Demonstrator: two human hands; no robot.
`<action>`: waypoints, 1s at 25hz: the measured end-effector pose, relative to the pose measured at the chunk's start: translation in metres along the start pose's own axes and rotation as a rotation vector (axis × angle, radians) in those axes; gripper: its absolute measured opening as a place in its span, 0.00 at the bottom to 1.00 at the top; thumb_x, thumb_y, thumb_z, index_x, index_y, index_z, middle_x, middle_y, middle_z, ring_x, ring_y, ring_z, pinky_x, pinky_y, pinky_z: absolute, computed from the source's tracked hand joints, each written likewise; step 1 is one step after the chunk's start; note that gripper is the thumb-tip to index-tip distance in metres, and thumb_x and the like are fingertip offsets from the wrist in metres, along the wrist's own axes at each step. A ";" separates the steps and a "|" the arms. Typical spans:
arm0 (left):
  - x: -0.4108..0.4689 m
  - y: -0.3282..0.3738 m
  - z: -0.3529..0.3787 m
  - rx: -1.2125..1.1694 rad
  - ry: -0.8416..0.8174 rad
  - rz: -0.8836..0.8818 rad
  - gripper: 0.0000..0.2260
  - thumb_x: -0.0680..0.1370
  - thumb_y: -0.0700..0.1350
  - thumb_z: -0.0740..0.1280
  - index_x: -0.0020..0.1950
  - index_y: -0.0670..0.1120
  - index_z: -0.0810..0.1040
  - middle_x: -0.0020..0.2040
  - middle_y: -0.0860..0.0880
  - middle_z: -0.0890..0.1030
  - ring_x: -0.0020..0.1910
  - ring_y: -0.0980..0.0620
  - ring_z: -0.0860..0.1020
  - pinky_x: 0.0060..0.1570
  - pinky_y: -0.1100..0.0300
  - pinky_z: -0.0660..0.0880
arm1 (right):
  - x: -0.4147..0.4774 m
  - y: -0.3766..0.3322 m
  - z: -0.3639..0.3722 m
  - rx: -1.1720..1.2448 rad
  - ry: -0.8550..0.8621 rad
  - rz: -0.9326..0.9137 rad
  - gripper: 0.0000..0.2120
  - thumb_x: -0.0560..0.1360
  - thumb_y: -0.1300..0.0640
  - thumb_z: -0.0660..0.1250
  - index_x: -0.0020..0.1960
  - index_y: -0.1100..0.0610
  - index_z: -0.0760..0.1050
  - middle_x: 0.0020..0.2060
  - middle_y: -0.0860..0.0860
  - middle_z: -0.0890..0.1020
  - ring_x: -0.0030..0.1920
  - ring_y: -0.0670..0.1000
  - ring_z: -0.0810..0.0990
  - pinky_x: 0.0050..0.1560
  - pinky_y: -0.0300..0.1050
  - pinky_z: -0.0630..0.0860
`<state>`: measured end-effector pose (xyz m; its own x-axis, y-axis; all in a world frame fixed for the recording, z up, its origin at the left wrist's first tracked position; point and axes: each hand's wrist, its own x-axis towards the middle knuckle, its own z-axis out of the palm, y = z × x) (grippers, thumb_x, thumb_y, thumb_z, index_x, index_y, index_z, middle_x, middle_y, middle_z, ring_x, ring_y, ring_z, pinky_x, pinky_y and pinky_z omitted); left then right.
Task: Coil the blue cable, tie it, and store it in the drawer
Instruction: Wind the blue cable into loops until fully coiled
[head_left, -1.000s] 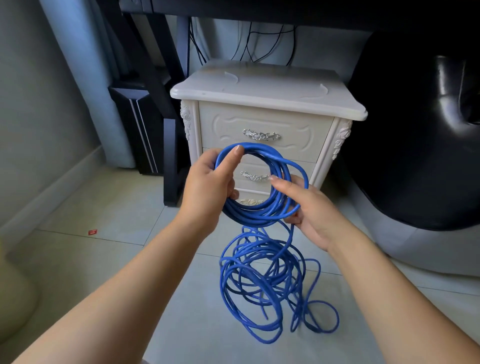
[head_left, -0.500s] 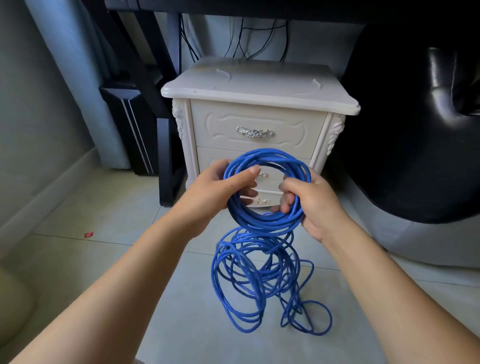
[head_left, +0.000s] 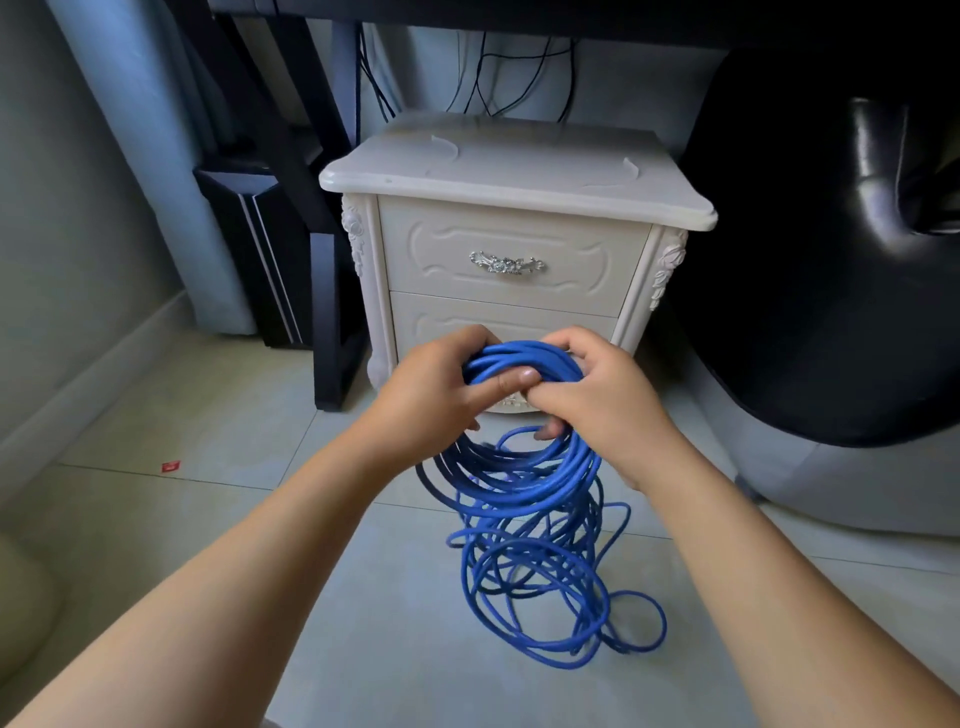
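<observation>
The blue cable (head_left: 524, 483) is partly wound into a coil held in the air in front of a white nightstand (head_left: 511, 171). My left hand (head_left: 436, 395) grips the coil's left side, its thumb lying across the strands. My right hand (head_left: 597, 395) grips the right side with fingers curled round the bundle. Both hands sit close together at the coil's top. Loose loops hang down from the coil and pile on the floor tiles below. The nightstand's top drawer (head_left: 511, 254) is closed, with a silver handle. The lower drawer is partly hidden behind my hands.
A black leather chair (head_left: 831, 234) stands at the right, close to the nightstand. Black desk legs (head_left: 327, 291) and a dark case stand to the left. Black wires hang behind the nightstand. A small red scrap (head_left: 170, 466) lies on the pale floor tiles.
My hands have drawn together and lowered, squeezing the round coil flatter. My right hand shifted from an open touch to a full grip round the bundle. More cable hangs below.
</observation>
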<state>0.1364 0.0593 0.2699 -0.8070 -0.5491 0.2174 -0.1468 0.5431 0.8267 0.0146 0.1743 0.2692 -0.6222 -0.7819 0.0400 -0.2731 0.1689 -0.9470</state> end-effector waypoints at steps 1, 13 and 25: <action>0.001 0.001 0.000 -0.036 0.030 -0.011 0.08 0.76 0.50 0.71 0.42 0.49 0.75 0.30 0.54 0.73 0.26 0.59 0.73 0.27 0.68 0.72 | 0.000 0.001 -0.003 0.062 -0.049 0.032 0.11 0.70 0.65 0.69 0.49 0.52 0.76 0.33 0.51 0.80 0.29 0.49 0.79 0.37 0.51 0.81; 0.010 0.008 0.018 -0.589 0.052 -0.215 0.19 0.72 0.62 0.70 0.52 0.49 0.79 0.37 0.53 0.81 0.37 0.57 0.79 0.39 0.63 0.76 | 0.011 0.008 -0.009 0.552 0.095 0.111 0.08 0.76 0.69 0.63 0.42 0.57 0.72 0.21 0.49 0.63 0.21 0.48 0.63 0.33 0.48 0.78; 0.009 -0.015 0.033 -0.621 -0.226 -0.332 0.21 0.84 0.51 0.49 0.72 0.48 0.73 0.69 0.52 0.76 0.70 0.58 0.70 0.75 0.51 0.57 | 0.020 0.012 -0.039 1.016 0.027 0.330 0.08 0.77 0.66 0.57 0.41 0.59 0.71 0.18 0.44 0.60 0.17 0.42 0.59 0.21 0.34 0.61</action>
<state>0.1125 0.0672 0.2427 -0.8844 -0.4411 -0.1523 -0.1075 -0.1251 0.9863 -0.0296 0.1837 0.2709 -0.5727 -0.7734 -0.2716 0.6438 -0.2193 -0.7331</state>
